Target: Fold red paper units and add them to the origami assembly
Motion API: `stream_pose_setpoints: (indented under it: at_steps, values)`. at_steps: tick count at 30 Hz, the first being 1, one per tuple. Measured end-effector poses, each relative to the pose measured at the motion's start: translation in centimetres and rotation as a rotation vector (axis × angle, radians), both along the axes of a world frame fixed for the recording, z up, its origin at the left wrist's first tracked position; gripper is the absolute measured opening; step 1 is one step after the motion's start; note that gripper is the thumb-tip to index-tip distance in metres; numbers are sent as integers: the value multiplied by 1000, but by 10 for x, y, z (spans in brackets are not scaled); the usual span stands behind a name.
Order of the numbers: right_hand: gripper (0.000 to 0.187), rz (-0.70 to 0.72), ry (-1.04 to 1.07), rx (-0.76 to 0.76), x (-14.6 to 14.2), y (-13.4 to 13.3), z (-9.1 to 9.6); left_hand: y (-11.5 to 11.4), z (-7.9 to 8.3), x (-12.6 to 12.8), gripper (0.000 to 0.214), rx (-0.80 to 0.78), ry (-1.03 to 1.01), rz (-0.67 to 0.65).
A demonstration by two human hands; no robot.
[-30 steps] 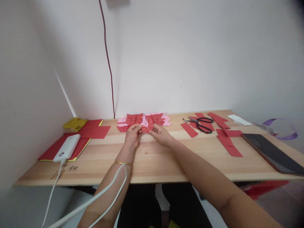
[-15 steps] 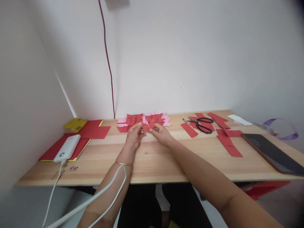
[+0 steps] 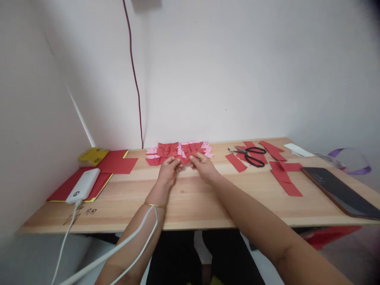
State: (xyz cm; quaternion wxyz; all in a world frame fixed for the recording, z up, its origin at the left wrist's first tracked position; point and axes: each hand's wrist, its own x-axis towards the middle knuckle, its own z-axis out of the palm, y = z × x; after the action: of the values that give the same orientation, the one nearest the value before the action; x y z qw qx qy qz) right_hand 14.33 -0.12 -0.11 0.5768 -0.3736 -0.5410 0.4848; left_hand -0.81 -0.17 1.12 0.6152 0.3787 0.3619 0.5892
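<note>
A pile of folded red and pink paper pieces (image 3: pixel 178 150) lies at the back middle of the wooden table (image 3: pixel 190 202). My left hand (image 3: pixel 168 171) and my right hand (image 3: pixel 203 167) both pinch one small red folded piece (image 3: pixel 184 160) at the pile's front edge. The fingertips of both hands are closed on it and nearly touch each other. A gold bangle sits on my left wrist.
Black scissors (image 3: pixel 251 154) lie among red paper strips (image 3: pixel 285 176) to the right. A dark tablet (image 3: pixel 341 192) rests at the far right. Left are red sheets (image 3: pixel 115 162), a yellow object (image 3: pixel 92 155) and a white power bank (image 3: pixel 83 190) with cables.
Both hands have edged slightly toward the pile and closer together, still pinching the same red piece.
</note>
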Motion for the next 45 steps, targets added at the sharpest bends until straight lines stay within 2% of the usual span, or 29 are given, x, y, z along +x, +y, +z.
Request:
stream_pose_setpoints:
  at_steps: [5, 14, 24, 28, 34, 45]
  values:
    - [36, 14, 231, -198, -3, 2, 0, 0, 3, -1, 31, -75, -159, -13]
    - [39, 58, 328, -323, -5, -3, 4, 0, 0, 2, 31, -109, -269, -14]
    - [30, 64, 241, -204, -6, -1, -1, -6, 1, 7, 32, -7, -50, -105]
    - [23, 138, 158, -141, -6, -4, 2, -6, 1, 6, 28, 2, -6, -140]
    - [27, 123, 119, -58, -6, -2, -4, -4, -3, 8, 26, 34, -10, -104]
    - [35, 122, 190, -127, -7, 0, -5, -5, -3, 14, 27, 15, -21, -63]
